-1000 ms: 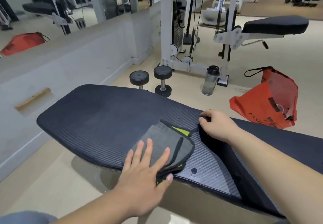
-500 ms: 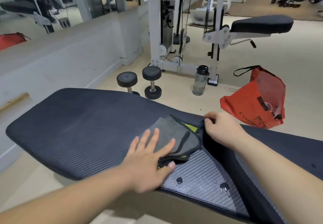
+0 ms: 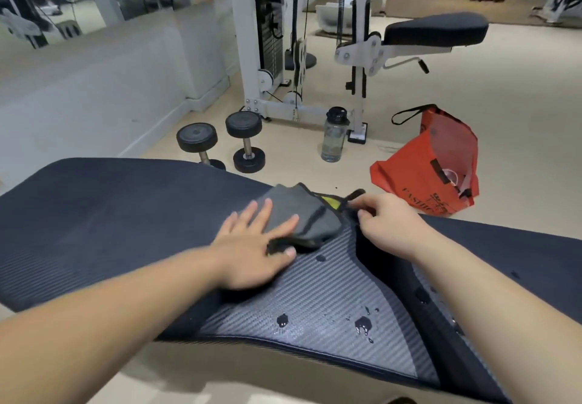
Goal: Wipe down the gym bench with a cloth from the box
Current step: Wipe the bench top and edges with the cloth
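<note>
left hand [image 3: 252, 246] flat on cloth [image 3: 302, 218], wet bench [image 3: 110, 214]

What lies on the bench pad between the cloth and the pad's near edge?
Head view: water droplets sit on the bench pad below the cloth; nothing else lies there.

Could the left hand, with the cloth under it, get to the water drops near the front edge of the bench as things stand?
Probably yes. The left hand lies flat on the cloth, and the bench between it and the drops is bare. The right hand sits off to the side.
</note>
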Motion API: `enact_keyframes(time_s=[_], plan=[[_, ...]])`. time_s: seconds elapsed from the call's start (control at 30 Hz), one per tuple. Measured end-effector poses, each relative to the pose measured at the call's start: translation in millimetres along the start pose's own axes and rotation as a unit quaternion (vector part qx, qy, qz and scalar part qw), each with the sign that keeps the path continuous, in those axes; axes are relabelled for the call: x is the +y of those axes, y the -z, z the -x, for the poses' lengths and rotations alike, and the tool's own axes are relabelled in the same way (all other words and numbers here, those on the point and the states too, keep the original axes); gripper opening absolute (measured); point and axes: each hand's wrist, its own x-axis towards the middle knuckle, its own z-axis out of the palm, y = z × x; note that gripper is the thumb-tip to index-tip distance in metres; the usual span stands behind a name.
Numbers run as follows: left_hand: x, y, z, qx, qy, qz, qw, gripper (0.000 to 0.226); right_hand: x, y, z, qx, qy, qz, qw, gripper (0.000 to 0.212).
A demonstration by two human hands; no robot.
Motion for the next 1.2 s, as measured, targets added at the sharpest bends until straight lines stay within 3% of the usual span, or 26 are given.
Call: enact_keyframes(time_s=[0.1, 0.17, 0.37, 0.47, 0.57, 0.7, 0.8, 0.9, 1.0, 1.1, 1.2], plan=[[1.2, 15.8, -39.6, 0.024, 0.094, 0.043, 0.994, 0.067, 3.1, 3.0, 2.9, 0.016, 0.007, -0.016, 1.000, 0.038], [19.4, 8.1, -45.8, 0.053, 0.111, 0.045, 0.991, 0.069, 4.8, 5.4, 4.1, 0.024, 0.005, -0.022, 0.999, 0.037], [9.6, -13.4, 2.7, 0.044, -0.044, -0.005, 0.998, 0.063, -2.8, 0.0, 1.4, 0.003, 0.009, 0.024, 1.000, 0.030], [-18.1, 0.5, -7.9, 0.051, 0.032, 0.000, 0.998, 0.063, -8.8, -3.6, 1.8, 0.004, 0.010, 0.040, 0.999, 0.026], [0.8, -13.8, -0.3, 0.097, 0.083, 0.023, 0.992, 0.065, -13.1, -5.5, 5.0, 0.001, 0.017, 0.050, 0.999, 0.024], [34.2, -49.2, 76.3, 0.082, -0.043, 0.017, 0.996, 0.064, -17.2, -7.8, 5.8, 0.001, 0.018, 0.066, 0.998, 0.019], [10.5, -42.7, 91.9, 0.042, -0.092, -0.018, 0.995, 0.061, -22.8, -11.3, 9.1, -0.001, 0.018, 0.082, 0.997, 0.023], [-13.0, -29.0, 65.7, 0.050, -0.011, -0.004, 0.999, 0.061, -26.7, -11.9, 16.5, 0.006, 0.021, 0.086, 0.996, 0.027], [8.7, -43.5, 62.2, 0.109, 0.075, 0.013, 0.991, 0.066, -24.3, -10.2, 20.5, 0.008, 0.028, 0.078, 0.997, 0.028], [42.9, -65.1, 104.6, 0.095, -0.001, 0.015, 0.995, 0.068, -27.3, -8.6, 24.5, 0.003, 0.033, 0.079, 0.996, 0.026], [27.8, -56.6, 116.1, 0.072, -0.074, -0.008, 0.995, 0.066, -36.4, -10.2, 29.8, -0.005, 0.047, 0.097, 0.994, 0.026]])
